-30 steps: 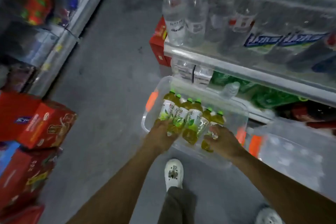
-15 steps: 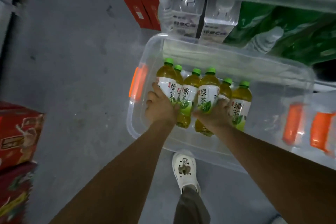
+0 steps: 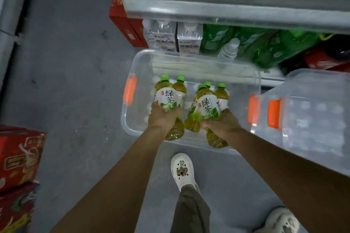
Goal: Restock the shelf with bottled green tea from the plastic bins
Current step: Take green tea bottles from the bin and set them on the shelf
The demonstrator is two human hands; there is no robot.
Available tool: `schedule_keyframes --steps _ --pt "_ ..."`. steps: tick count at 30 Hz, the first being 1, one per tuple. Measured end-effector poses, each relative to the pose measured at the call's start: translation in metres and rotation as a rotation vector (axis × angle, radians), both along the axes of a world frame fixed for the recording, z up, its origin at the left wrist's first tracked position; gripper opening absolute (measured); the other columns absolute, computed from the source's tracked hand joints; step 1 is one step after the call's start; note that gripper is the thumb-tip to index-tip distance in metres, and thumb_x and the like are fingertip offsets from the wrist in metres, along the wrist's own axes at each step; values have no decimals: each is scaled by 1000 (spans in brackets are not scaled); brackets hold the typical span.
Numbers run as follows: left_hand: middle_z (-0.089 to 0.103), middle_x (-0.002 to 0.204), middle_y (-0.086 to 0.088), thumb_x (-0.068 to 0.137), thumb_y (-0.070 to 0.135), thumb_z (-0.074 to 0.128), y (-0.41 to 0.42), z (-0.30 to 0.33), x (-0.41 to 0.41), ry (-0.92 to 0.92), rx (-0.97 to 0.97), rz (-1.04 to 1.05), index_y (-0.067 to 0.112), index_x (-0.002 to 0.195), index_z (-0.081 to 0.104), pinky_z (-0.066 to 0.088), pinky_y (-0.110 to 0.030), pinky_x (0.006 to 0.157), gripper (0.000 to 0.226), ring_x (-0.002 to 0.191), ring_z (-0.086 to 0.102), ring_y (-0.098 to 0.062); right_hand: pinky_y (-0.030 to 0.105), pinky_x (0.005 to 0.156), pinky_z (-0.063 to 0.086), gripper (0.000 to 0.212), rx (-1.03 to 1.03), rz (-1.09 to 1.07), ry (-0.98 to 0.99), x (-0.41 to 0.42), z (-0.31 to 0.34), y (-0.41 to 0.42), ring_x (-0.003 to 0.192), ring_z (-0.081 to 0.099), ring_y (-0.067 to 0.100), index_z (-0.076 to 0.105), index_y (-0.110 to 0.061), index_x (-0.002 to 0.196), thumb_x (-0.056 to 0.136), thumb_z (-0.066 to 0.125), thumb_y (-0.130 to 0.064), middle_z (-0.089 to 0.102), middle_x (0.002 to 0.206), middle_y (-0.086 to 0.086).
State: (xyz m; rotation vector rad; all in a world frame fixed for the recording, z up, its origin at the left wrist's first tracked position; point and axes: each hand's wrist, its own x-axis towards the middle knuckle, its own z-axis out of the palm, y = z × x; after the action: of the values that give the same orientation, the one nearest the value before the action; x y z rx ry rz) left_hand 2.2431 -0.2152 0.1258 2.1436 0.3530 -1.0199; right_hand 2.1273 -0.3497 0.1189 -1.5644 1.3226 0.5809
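- Two green tea bottles my left hand is gripping above the clear bin.
- Three more bottles my right hand is clutching.

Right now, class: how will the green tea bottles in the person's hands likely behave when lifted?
The bottles look full, so probably heavy for their size. Smooth plastic may slip, since the right hand grips several and the left hand two. Round bodies would likely roll if dropped.

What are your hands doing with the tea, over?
Left hand grips two tea bottles. Right hand grips three more. Both bunches over the clear bin. Nothing blocking.
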Motion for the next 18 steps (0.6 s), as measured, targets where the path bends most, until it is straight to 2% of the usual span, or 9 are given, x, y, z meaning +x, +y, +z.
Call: schedule_keyframes --steps 3,6,9,11,13,15,18 --pt "62 94 5 83 14 74 -9 53 -36 -27 -143 4 15 125 46 50 -28 75 50 86 62 -14 36 75 56 60 10 -38 -67 -30 46 -16 88 64 23 47 -16 112 66 82 -32 61 93 1" --pt "61 93 11 82 10 74 -22 105 -74 -67 -239 -31 19 129 46 47 -21 67 55 82 59 -2 27 57 52 55 34 -94 -177 -63 102 -37 80 66 19 50 -15 111 68 82 -25 65 93 4" --pt "58 93 17 84 10 73 -42 157 -114 -100 -296 -52 26 125 43 41 -6 56 52 80 53 7 22 53 48 40 34 -154 -305 -100 162 -62 76 66 15 55 -15 106 73 79 -16 67 90 3" --pt "60 94 16 84 9 73 -60 193 -143 -133 -329 -74 26 125 43 43 -7 58 54 80 55 6 25 57 50 39 27 -193 -376 -128 201 -80 80 67 19 55 -15 105 73 79 -13 67 92 5" --pt "66 100 8 81 6 74 -80 226 -171 -172 -376 -80 24 128 45 51 -17 69 58 82 62 0 29 60 51 46 7 -218 -436 -158 238 -99 82 67 22 53 -15 108 71 81 -15 67 94 7" --pt "68 106 5 79 3 74 -102 259 -198 -207 -438 -110 25 131 44 53 -18 70 64 85 64 -4 32 65 54 47 -23 -247 -502 -189 274 -119 81 68 23 53 -14 110 72 81 -14 68 94 7" --pt "68 108 3 78 -2 74 -139 308 -238 -246 -535 -161 27 134 43 55 -24 73 70 86 66 -9 25 58 50 49 -78 -287 -625 -238 324 -149 74 64 14 51 -13 115 75 79 -8 66 91 2"
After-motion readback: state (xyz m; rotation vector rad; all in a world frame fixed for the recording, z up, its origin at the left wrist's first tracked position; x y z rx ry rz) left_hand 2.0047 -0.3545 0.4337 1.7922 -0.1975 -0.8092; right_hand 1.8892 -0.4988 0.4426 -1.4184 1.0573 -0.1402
